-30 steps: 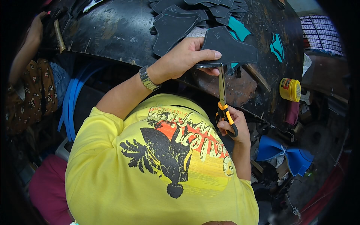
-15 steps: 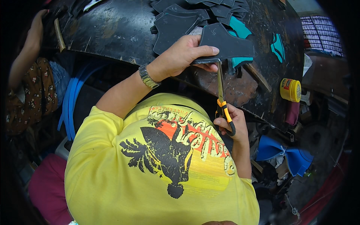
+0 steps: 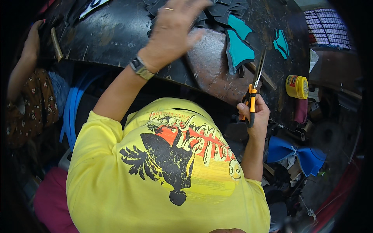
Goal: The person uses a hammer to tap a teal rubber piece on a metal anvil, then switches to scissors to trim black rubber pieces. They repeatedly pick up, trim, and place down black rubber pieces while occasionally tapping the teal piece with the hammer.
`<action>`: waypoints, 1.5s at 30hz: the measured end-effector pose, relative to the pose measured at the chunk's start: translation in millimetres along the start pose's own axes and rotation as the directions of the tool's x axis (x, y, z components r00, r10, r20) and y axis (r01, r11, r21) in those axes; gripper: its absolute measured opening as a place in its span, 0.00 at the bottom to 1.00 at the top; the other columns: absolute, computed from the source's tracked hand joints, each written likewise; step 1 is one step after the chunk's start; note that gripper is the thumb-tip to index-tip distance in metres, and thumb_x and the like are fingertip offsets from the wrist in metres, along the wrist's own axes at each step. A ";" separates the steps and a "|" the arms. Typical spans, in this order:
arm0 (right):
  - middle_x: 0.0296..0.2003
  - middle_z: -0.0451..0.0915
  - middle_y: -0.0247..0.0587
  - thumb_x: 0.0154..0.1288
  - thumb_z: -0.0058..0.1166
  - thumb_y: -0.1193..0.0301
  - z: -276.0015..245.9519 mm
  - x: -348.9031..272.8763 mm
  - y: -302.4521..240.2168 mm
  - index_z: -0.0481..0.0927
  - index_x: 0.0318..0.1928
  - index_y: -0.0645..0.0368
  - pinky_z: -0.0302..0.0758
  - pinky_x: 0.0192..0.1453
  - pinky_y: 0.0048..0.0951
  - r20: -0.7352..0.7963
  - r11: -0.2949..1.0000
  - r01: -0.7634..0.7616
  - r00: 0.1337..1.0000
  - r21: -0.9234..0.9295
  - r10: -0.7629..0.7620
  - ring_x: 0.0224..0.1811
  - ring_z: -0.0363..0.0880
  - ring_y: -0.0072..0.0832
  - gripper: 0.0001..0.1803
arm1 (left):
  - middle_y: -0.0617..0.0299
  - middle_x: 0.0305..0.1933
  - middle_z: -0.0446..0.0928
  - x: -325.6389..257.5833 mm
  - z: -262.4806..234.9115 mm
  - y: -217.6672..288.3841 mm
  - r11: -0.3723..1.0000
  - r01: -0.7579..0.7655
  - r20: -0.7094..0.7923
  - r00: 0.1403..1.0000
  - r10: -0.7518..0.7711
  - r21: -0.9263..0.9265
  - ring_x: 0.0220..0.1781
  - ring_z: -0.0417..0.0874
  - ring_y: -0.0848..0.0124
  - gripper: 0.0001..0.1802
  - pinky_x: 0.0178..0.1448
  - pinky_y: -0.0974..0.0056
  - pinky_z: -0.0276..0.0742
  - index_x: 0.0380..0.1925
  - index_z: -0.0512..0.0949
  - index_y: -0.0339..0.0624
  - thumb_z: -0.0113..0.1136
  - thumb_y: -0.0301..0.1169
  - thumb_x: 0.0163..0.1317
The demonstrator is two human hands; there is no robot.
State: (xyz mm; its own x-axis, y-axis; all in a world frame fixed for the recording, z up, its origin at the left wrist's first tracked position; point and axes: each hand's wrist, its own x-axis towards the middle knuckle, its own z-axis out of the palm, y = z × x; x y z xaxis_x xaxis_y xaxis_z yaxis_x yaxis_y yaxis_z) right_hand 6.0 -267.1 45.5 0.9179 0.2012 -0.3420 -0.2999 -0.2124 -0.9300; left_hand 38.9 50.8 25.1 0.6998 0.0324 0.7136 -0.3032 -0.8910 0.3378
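Note:
My left hand (image 3: 171, 37), slightly smeared by motion, reaches over the pile of black cut pieces (image 3: 229, 9) at the table's far side. Its thumb stands apart from its stretched fingers, and no piece shows in its grip. Scissors (image 3: 254, 83) with orange and black handles are held in my right hand (image 3: 256, 112), blades pointing away from me and almost together. Just left of the blades lies a teal piece with black edging (image 3: 239, 48); another teal piece (image 3: 239, 26) rests behind it, beside the black pile.
Farther right on the dark table (image 3: 112, 31) lie small teal pieces (image 3: 281, 43). A yellow tub (image 3: 297, 87) stands near the right edge, and a wooden strip (image 3: 264, 77) lies behind the scissors. Another person's arm (image 3: 27, 58) is at the far left, near a wooden stick (image 3: 56, 44).
My left hand has left the table's near edge for the pile, and the black piece it held is no longer in it. The scissors have moved right, away from that piece.

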 end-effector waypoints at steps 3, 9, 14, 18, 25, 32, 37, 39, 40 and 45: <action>0.25 0.78 0.28 0.51 0.77 0.76 6.8 0.5 1.5 0.76 0.36 0.57 0.72 0.25 0.16 0.053 0.999 -0.035 0.998 0.014 0.035 0.23 0.74 0.12 0.19 | 0.55 0.66 0.71 2.8 28.3 25.1 0.970 -0.156 0.245 0.949 0.200 -0.185 0.70 0.70 0.54 0.36 0.72 0.52 0.65 0.60 0.75 0.48 0.76 0.34 0.48; 0.28 0.80 0.33 0.53 0.75 0.75 -2.1 -5.6 2.5 0.78 0.42 0.61 0.78 0.28 0.19 0.122 0.994 -0.061 0.991 0.090 0.050 0.24 0.79 0.17 0.19 | 0.55 0.59 0.76 11.3 68.6 57.1 0.967 -0.191 0.519 0.817 0.250 -0.166 0.63 0.76 0.58 0.30 0.60 0.57 0.75 0.55 0.77 0.46 0.74 0.30 0.49; 0.28 0.81 0.38 0.57 0.72 0.67 -10.7 -20.0 11.6 0.78 0.44 0.64 0.80 0.30 0.23 0.265 0.977 -0.153 0.958 0.149 0.110 0.24 0.80 0.23 0.20 | 0.55 0.38 0.84 24.9 57.2 34.7 0.831 0.055 0.097 0.995 -0.001 -0.554 0.34 0.87 0.68 0.11 0.38 0.70 0.82 0.43 0.84 0.38 0.69 0.30 0.62; 0.29 0.81 0.39 0.56 0.73 0.66 -6.7 -21.9 17.2 0.77 0.47 0.64 0.80 0.32 0.23 0.422 0.927 -0.321 0.880 0.193 0.217 0.27 0.81 0.24 0.23 | 0.65 0.37 0.84 17.1 34.0 21.2 0.177 0.526 0.459 0.831 -0.315 -0.832 0.36 0.85 0.78 0.10 0.40 0.71 0.86 0.46 0.83 0.41 0.68 0.30 0.67; 0.27 0.80 0.36 0.57 0.72 0.66 6.9 -13.7 15.0 0.78 0.46 0.64 0.79 0.31 0.22 0.484 0.934 -0.347 0.833 0.080 0.268 0.24 0.79 0.21 0.21 | 0.56 0.42 0.84 -7.0 22.9 29.0 -0.181 0.601 0.620 0.691 -0.372 -0.779 0.42 0.87 0.72 0.13 0.42 0.66 0.90 0.45 0.80 0.35 0.69 0.29 0.65; 0.25 0.79 0.39 0.58 0.69 0.66 6.5 -12.7 13.2 0.77 0.43 0.64 0.77 0.28 0.23 0.373 0.945 -0.294 0.901 0.141 0.224 0.21 0.77 0.22 0.19 | 0.64 0.41 0.84 -18.4 18.0 31.8 0.033 0.789 0.773 0.609 -0.176 -0.614 0.38 0.83 0.80 0.12 0.45 0.72 0.83 0.44 0.82 0.35 0.70 0.30 0.65; 0.27 0.79 0.36 0.57 0.71 0.65 5.6 -14.0 12.9 0.78 0.48 0.65 0.77 0.29 0.22 0.405 0.956 -0.288 0.881 0.051 0.243 0.24 0.78 0.21 0.23 | 0.68 0.45 0.83 -21.0 17.6 35.5 0.003 0.758 0.739 0.636 -0.221 -0.652 0.45 0.82 0.82 0.15 0.48 0.72 0.82 0.51 0.81 0.35 0.66 0.32 0.69; 0.27 0.79 0.34 0.56 0.73 0.65 6.8 -14.2 13.4 0.79 0.46 0.64 0.76 0.30 0.20 0.422 0.958 -0.285 0.872 0.026 0.248 0.24 0.77 0.19 0.23 | 0.68 0.47 0.83 -20.9 15.3 36.1 -0.078 0.742 0.736 0.636 -0.231 -0.666 0.45 0.81 0.83 0.16 0.48 0.73 0.82 0.52 0.80 0.37 0.64 0.34 0.70; 0.27 0.79 0.34 0.56 0.74 0.65 7.5 -14.1 13.5 0.79 0.46 0.64 0.75 0.30 0.20 0.436 0.957 -0.290 0.864 0.025 0.251 0.24 0.76 0.19 0.23 | 0.68 0.46 0.83 -20.8 14.2 37.0 -0.104 0.738 0.736 0.631 -0.244 -0.667 0.44 0.81 0.83 0.16 0.48 0.73 0.82 0.52 0.80 0.37 0.64 0.34 0.70; 0.27 0.79 0.33 0.55 0.75 0.64 8.9 -12.6 12.3 0.79 0.43 0.63 0.74 0.30 0.19 0.454 0.951 -0.308 0.848 0.003 0.273 0.24 0.76 0.18 0.22 | 0.67 0.44 0.84 -19.8 8.7 37.3 -0.094 0.755 0.747 0.608 -0.268 -0.649 0.42 0.82 0.83 0.16 0.44 0.74 0.82 0.53 0.80 0.38 0.62 0.35 0.71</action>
State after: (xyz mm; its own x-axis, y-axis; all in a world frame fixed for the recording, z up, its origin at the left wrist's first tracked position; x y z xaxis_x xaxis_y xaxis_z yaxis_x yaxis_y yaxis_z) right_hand -11.6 -263.8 37.2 0.5789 0.5467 -0.6049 -0.5687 -0.2609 -0.7800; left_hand 19.4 13.0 18.2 0.9902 -0.0798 -0.1148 0.1374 0.4024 0.9051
